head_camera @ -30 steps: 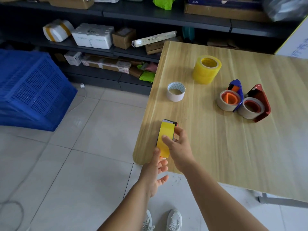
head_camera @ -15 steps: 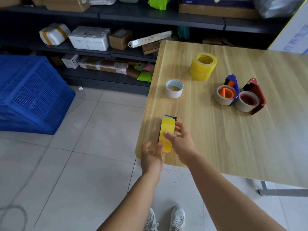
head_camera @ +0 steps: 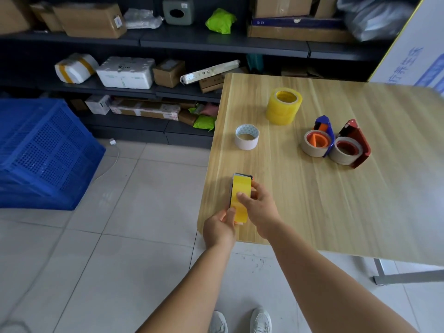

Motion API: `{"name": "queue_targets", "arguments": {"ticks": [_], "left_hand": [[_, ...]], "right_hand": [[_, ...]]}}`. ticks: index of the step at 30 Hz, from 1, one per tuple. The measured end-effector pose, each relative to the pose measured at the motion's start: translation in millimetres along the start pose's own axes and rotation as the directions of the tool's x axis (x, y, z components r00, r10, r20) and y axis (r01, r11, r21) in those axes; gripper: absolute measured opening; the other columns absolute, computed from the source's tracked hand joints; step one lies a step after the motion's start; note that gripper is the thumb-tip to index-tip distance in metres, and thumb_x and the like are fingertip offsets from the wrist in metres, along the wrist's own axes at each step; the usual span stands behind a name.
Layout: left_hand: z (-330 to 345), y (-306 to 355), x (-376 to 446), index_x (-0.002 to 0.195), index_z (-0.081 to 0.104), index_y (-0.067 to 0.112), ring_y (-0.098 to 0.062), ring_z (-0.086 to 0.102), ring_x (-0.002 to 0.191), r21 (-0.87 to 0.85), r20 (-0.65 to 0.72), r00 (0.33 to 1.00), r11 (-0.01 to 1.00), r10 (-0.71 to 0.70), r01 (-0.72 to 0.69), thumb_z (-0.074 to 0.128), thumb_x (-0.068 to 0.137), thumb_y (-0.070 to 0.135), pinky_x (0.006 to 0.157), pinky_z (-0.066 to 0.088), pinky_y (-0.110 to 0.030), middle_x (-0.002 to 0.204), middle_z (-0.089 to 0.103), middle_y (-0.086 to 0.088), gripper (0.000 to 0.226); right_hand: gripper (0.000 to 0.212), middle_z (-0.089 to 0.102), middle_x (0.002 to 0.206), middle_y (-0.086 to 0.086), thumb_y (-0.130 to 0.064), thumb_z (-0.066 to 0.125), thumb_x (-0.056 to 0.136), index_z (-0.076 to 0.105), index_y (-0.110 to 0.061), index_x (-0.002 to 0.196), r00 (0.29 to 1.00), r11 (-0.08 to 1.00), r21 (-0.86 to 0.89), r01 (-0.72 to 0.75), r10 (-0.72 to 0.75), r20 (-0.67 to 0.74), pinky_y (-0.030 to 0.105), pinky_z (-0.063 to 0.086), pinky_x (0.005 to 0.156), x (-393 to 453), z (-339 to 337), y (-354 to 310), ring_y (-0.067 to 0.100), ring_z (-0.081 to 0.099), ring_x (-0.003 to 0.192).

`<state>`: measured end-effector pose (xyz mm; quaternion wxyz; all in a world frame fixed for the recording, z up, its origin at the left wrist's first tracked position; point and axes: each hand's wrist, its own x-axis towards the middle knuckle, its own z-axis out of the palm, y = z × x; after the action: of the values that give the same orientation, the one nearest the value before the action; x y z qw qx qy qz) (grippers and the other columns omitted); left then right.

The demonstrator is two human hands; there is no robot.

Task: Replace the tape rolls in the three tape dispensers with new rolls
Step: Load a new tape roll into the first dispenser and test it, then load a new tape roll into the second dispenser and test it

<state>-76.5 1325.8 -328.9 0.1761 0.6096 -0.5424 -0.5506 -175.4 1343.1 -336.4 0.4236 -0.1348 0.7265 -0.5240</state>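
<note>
Right hand [head_camera: 260, 207]: grip closed over a yellow tape roll [head_camera: 239, 200], thumb on its outer face and fingers curled behind its far side. Left hand [head_camera: 219, 228]: grip pinching the roll's near, lower edge, thumb pressed to the yellow face. The roll stands on edge above the near left corner of the desk [head_camera: 324, 212], with a dark dispenser [head_camera: 242, 176] showing behind its top; how the two join cannot be told. Farther on the desk, apart from the hands: a white roll [head_camera: 247, 140] lying flat, a stack of yellow rolls [head_camera: 284, 105], and, side by side, a blue dispenser [head_camera: 323, 126] and a red dispenser [head_camera: 356, 140], each carrying a nearly bare cardboard core.
</note>
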Motion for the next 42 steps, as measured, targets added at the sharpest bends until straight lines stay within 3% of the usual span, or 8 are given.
{"name": "queue_targets", "arguments": {"ticks": [3,7,10,14,22,32,38,42], "left_hand": [[-3.6,3.8,-1.5,0.109,0.069,0.008,-0.015,0.053,0.068,0.156,0.030,0.996,0.984,0.081,-0.085,0.048,0.098,0.030,0.045,0.034,-0.014,0.098,0.071,-0.010,0.032],[-3.2,5.1,4.0,0.108,0.063,0.013,-0.029,0.062,0.099,0.311,0.036,0.984,0.934,0.175,-0.177,0.048,0.095,0.028,0.081,0.049,-0.032,0.113,0.064,-0.013,0.025],[-4.3,16.6,2.0,0.142,0.040,0.015,-0.024,0.043,0.132,0.438,0.090,0.963,0.858,0.255,-0.268,0.049,0.096,0.030,0.102,0.036,-0.031,0.145,0.042,-0.006,0.049],[0.5,25.1,-1.2,0.152,0.015,0.013,-0.020,0.010,0.148,0.585,0.249,0.841,0.618,0.480,-0.525,0.049,0.095,0.025,0.117,0.018,-0.033,0.160,0.010,-0.002,0.067],[36.7,61.5,9.7,0.153,-0.002,0.014,-0.021,-0.016,0.148,0.705,0.513,0.697,0.216,0.501,-0.675,0.043,0.095,0.005,0.118,-0.005,-0.042,0.162,-0.010,-0.001,0.073],[116.7,110.0,36.2,0.153,-0.001,0.016,-0.018,-0.008,0.149,0.674,0.616,0.680,0.180,0.399,-0.717,0.045,0.098,0.020,0.120,0.001,-0.042,0.162,-0.005,0.002,0.072],[192.7,142.1,67.5,0.153,-0.001,0.017,-0.017,-0.006,0.149,0.708,0.600,0.719,0.186,0.352,-0.682,0.045,0.098,0.017,0.121,0.003,-0.041,0.162,-0.004,0.002,0.072],[231.3,154.1,86.1,0.153,-0.001,0.020,-0.016,-0.007,0.149,0.748,0.576,0.752,0.164,0.321,-0.643,0.045,0.097,0.008,0.120,0.001,-0.040,0.162,-0.005,0.004,0.074]], "right_hand": [[0.049,0.067,0.112,0.002,-0.023,0.064,0.088,0.048,-0.028,0.135,1.000,0.999,-0.054,0.007,-0.008,-0.002,0.049,0.054,0.089,-3.2,1.5,-3.9,0.024,0.066,0.100],[0.039,0.067,0.104,0.001,-0.027,0.064,0.088,0.052,-0.025,0.125,1.000,0.991,-0.136,0.007,-0.011,-0.028,0.047,0.053,0.089,-11.5,-0.8,-11.1,0.023,0.065,0.097],[0.047,0.055,0.096,-0.014,-0.029,0.061,0.092,0.043,-0.024,0.134,0.998,0.982,-0.186,0.040,-0.050,-0.047,0.037,0.050,0.088,-20.2,-7.5,-16.7,0.017,0.056,0.097],[0.068,0.037,0.150,0.003,-0.038,0.052,0.095,0.021,-0.018,0.151,0.987,0.880,-0.461,0.112,-0.154,-0.053,0.034,0.035,0.104,-25.8,-23.4,-26.5,0.020,0.040,0.134],[0.070,0.019,0.160,0.002,-0.040,0.048,0.096,0.013,-0.020,0.153,0.953,0.565,-0.815,0.128,-0.296,-0.056,0.036,0.018,0.118,-19.9,-84.0,-45.1,0.020,0.020,0.146],[0.073,0.019,0.160,0.002,-0.042,0.050,0.095,0.013,-0.020,0.153,0.961,0.516,-0.856,0.032,-0.250,-0.115,0.038,0.014,0.119,30.7,-170.6,-57.0,0.020,0.015,0.147],[0.071,0.023,0.159,0.000,-0.041,0.052,0.093,0.017,-0.021,0.152,0.967,0.467,-0.880,0.088,-0.251,-0.037,0.037,0.015,0.118,98.5,-234.7,-62.4,0.019,0.017,0.147],[0.068,0.017,0.160,0.001,-0.032,0.048,0.096,0.014,-0.019,0.153,0.964,0.333,-0.924,0.190,-0.241,0.112,0.037,0.010,0.119,135.4,-259.9,-72.3,0.019,0.010,0.148]]}}
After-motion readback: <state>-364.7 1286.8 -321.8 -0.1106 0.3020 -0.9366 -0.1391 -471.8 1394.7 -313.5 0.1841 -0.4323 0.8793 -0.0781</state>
